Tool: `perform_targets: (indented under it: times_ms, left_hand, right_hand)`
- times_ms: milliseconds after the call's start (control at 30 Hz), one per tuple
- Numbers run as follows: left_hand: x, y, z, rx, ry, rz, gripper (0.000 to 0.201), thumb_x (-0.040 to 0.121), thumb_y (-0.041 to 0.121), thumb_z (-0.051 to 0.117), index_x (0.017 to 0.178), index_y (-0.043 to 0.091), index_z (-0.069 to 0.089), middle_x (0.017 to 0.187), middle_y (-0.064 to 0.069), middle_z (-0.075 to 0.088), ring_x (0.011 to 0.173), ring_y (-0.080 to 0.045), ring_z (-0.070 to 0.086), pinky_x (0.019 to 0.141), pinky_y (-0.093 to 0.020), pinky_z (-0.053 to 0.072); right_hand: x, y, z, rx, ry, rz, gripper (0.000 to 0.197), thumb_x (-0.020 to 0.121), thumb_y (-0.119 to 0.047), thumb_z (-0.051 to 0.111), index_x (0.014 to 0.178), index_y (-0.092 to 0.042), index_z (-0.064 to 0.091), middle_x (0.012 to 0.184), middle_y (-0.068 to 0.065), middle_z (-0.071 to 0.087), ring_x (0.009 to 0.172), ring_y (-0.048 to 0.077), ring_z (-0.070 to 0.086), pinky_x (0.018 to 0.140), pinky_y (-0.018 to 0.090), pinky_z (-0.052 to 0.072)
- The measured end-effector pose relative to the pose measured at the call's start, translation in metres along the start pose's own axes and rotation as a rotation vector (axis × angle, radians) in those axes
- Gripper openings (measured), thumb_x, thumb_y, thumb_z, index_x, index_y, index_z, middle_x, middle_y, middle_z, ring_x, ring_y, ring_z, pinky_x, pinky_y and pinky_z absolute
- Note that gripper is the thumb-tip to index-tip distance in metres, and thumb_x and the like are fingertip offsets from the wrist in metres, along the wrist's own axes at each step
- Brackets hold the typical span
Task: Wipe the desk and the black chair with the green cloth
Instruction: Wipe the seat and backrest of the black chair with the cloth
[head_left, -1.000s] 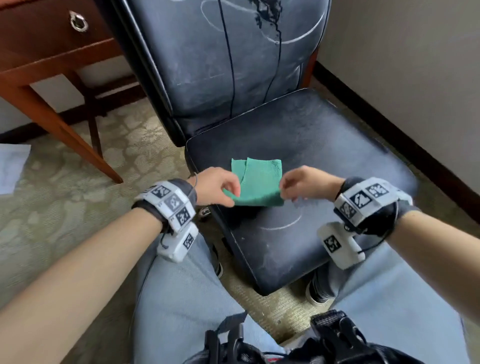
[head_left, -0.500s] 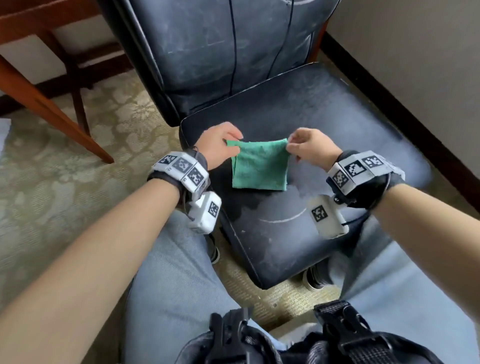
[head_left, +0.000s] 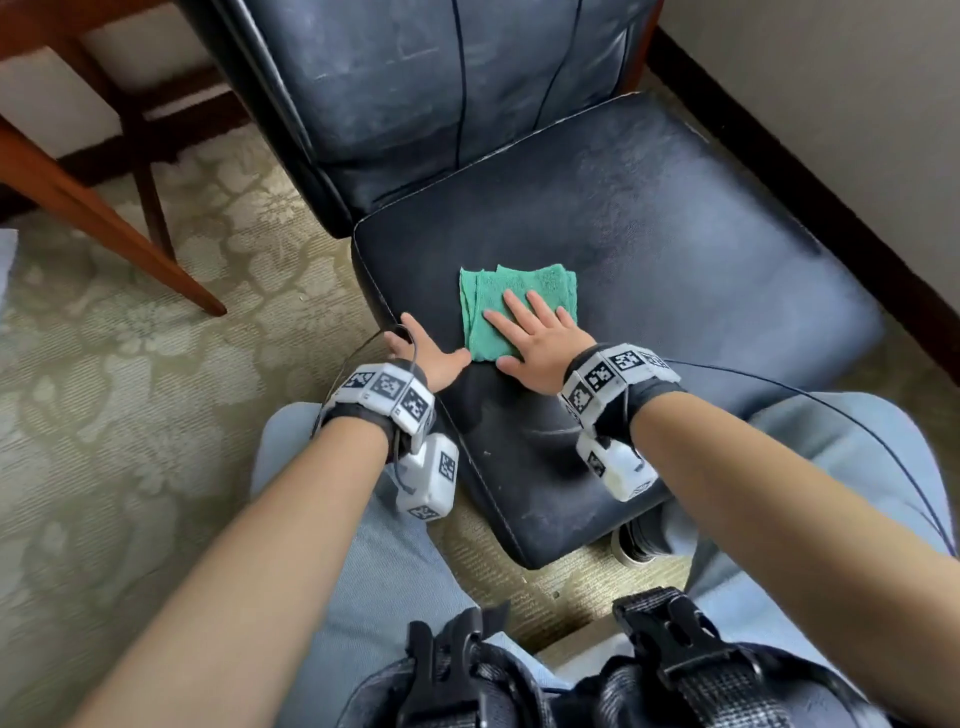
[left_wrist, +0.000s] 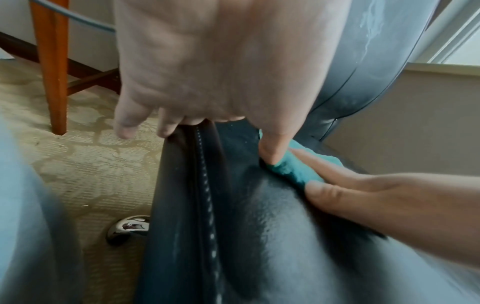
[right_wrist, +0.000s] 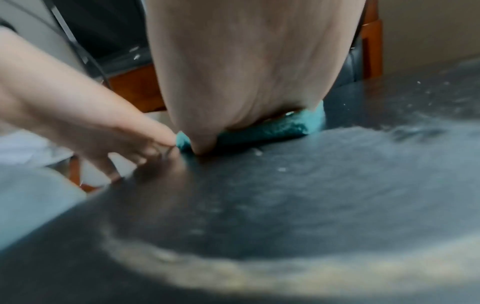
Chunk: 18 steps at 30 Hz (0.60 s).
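folded green cloth flat on seat of worn black chair

seat lies bare rightward of cloth; backrest blocks beyond.

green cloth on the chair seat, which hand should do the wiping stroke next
Right. The right hand already lies flat on the green cloth, fingers spread over it. The left hand rests at the seat edge, only its thumb touching the cloth.
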<state>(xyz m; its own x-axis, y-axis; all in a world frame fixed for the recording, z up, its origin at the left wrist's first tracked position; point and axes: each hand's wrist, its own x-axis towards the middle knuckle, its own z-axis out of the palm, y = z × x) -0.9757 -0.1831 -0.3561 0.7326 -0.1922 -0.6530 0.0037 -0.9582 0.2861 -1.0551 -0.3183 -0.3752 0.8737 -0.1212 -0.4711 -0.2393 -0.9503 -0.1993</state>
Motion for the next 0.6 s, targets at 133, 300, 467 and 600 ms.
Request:
perform_targets:
  times_ms: [133, 300, 467, 600]
  left_hand:
    - [0.006, -0.009, -0.003, 0.005, -0.022, 0.023, 0.087, 0.094, 0.042, 0.048, 0.15, 0.014, -0.012, 0.157, -0.018, -0.012, 0.143, -0.036, 0.014, 0.115, -0.039, 0.017]
    - [0.016, -0.015, -0.016, 0.179, -0.101, 0.024, 0.091, 0.091, 0.037, 0.053, 0.151, 0.016, -0.013, 0.157, -0.018, -0.005, 0.145, -0.034, 0.005, 0.115, -0.045, 0.018]
    - [0.015, -0.019, -0.016, 0.309, -0.122, 0.056, 0.096, 0.09, 0.04, 0.054, 0.149, 0.015, -0.017, 0.157, -0.019, -0.006, 0.143, -0.036, 0.015, 0.113, -0.048, 0.022]
    - [0.016, -0.021, -0.019, 0.227, -0.16, 0.065, 0.094, 0.091, 0.033, 0.055, 0.15, 0.019, -0.016, 0.158, -0.016, -0.009, 0.144, -0.035, 0.012, 0.113, -0.043, 0.024]
  right_hand:
    - [0.01, 0.032, -0.017, 0.006, -0.015, -0.005, 0.054, 0.101, -0.033, 0.027, 0.15, -0.037, 0.004, 0.159, -0.008, -0.008, 0.147, 0.017, -0.006, 0.118, 0.041, 0.004]
    - [0.022, 0.058, -0.028, 0.121, 0.035, 0.198, 0.051, 0.101, -0.034, 0.025, 0.149, -0.039, 0.007, 0.159, -0.005, -0.009, 0.146, 0.021, -0.009, 0.117, 0.043, 0.0]
    - [0.039, 0.034, -0.036, 0.133, 0.014, 0.225, 0.049, 0.101, -0.038, 0.022, 0.149, -0.042, 0.009, 0.159, -0.003, -0.011, 0.145, 0.027, -0.012, 0.116, 0.047, -0.003]
    - [0.054, 0.012, -0.044, 0.099, -0.02, 0.151, 0.048, 0.102, -0.038, 0.02, 0.148, -0.043, 0.01, 0.159, -0.004, -0.01, 0.145, 0.028, -0.012, 0.116, 0.048, -0.003]
